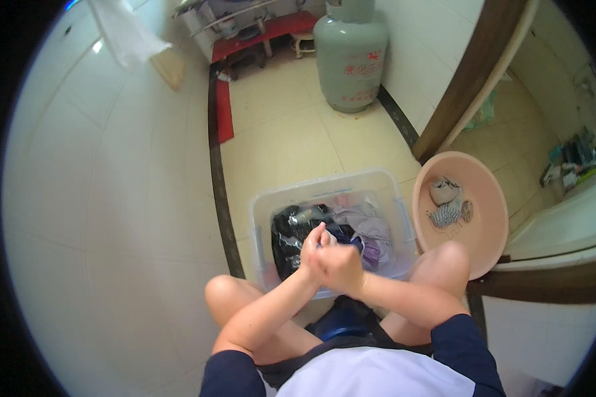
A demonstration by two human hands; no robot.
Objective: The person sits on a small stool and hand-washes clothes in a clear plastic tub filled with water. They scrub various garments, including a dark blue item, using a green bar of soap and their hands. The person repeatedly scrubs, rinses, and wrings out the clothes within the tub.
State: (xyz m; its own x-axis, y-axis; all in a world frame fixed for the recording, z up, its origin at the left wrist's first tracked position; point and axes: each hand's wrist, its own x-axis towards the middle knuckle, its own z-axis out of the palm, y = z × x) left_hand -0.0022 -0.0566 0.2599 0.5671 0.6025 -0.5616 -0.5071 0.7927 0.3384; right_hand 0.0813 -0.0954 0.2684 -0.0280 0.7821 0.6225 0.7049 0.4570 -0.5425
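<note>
left hand (313, 248) and right hand (339, 268) curled tight over the near edge of the clear tub (324, 183), can't tell on what. wet laundry (371, 228) mostly inside, few small cloths (449, 213) in the pink basin (485, 198), early-ish i guess.

Dark and lilac cloth garments (375, 229) are held in a clear rectangular plastic tub (328, 185). To its right a round peach plastic basin (489, 221) is set; beyond the tub, a grey-green metal cylinder (349, 56) is stood.
</note>
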